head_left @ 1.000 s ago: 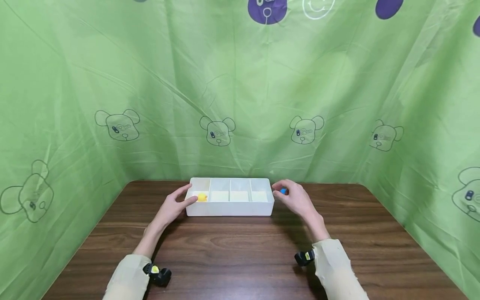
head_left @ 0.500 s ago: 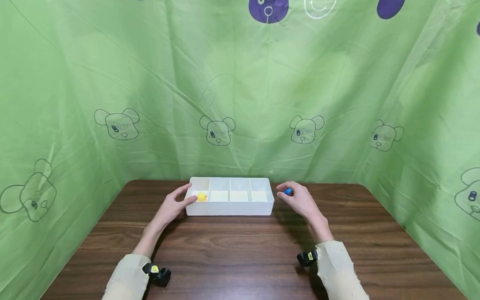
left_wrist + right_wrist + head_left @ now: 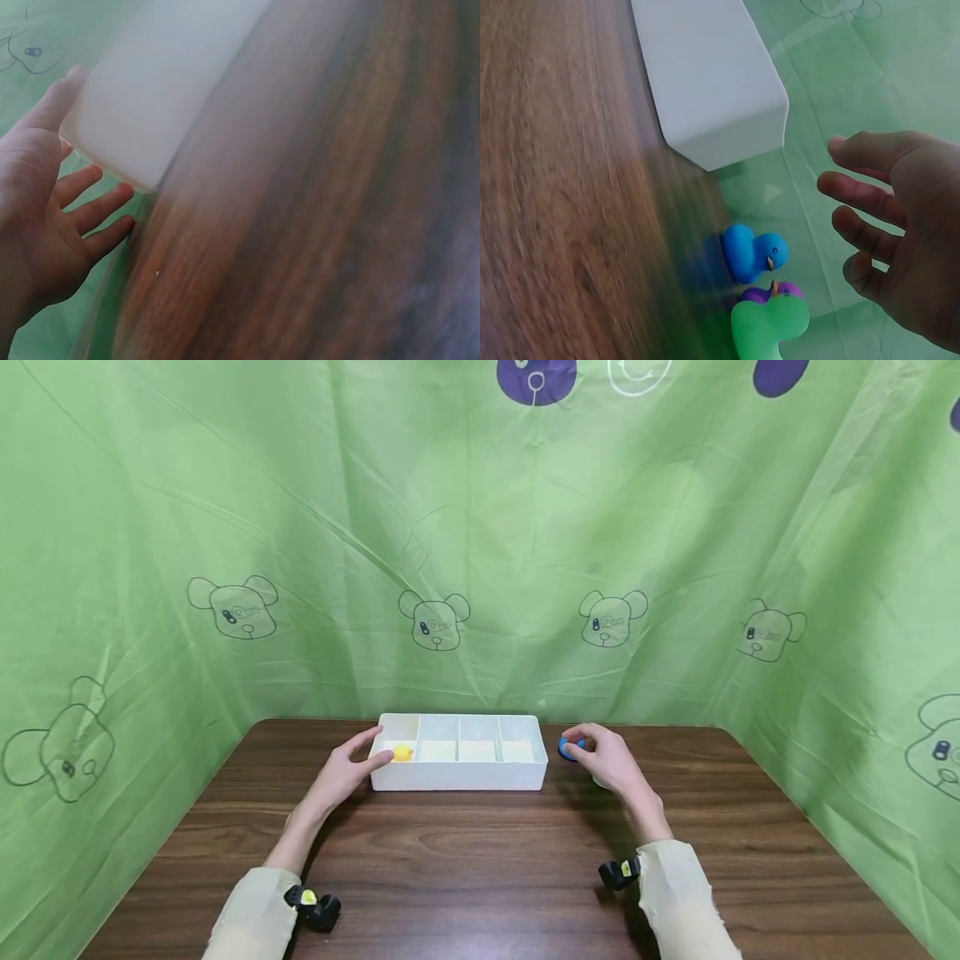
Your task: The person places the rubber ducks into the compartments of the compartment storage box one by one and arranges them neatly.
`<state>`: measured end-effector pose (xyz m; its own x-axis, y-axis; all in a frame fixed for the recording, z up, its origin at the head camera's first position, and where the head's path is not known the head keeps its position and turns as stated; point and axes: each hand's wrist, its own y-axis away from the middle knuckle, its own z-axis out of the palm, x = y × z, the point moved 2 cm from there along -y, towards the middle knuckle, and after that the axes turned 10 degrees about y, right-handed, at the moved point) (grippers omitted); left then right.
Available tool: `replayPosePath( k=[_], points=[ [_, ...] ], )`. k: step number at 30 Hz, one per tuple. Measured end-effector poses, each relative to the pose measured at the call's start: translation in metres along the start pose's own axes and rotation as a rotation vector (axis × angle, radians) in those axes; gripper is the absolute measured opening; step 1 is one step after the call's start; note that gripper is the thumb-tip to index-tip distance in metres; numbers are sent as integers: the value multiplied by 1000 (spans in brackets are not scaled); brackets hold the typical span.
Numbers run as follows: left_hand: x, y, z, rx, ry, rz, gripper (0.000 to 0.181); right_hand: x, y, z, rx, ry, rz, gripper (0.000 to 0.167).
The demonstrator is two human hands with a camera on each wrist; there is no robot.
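Right wrist view: your right hand (image 3: 919,244) is relaxed and empty near the blue duck (image 3: 741,253), right of the box (image 3: 712,82); pinch its probably light, soft body. Your spread left hand (image 3: 343,775) seems to touch the box.

Wide lane over counter (image 3: 450,868) along front of white box (image 3: 459,777); left end taken up by left grip (image 3: 343,773), thumb at front corner; narrow gap between right end and blue duck (image 3: 742,253); green toy (image 3: 766,327) just beside duck, blocking low passage there; right grip (image 3: 604,759) above; three right-hand compartments (image 3: 477,751) open to reach from above; yellow duck (image 3: 402,752) obstructs leftmost; curtain (image 3: 525,552) close behind box.
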<state>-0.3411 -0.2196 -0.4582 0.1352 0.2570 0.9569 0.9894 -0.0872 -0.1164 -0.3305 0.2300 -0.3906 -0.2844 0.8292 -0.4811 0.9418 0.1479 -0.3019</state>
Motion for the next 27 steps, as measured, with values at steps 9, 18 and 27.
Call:
replayPosePath(
  k=[9,18,27],
  points=[
    [0,4,3,12,-8,0,75,9,3,-4,-22,-12,17,20],
    [1,5,4,20,-31,-4,75,29,4,-4,-29,-17,33,25],
    [0,9,6,27,-40,-1,74,45,5,-2,-31,-38,33,23]
  ],
)
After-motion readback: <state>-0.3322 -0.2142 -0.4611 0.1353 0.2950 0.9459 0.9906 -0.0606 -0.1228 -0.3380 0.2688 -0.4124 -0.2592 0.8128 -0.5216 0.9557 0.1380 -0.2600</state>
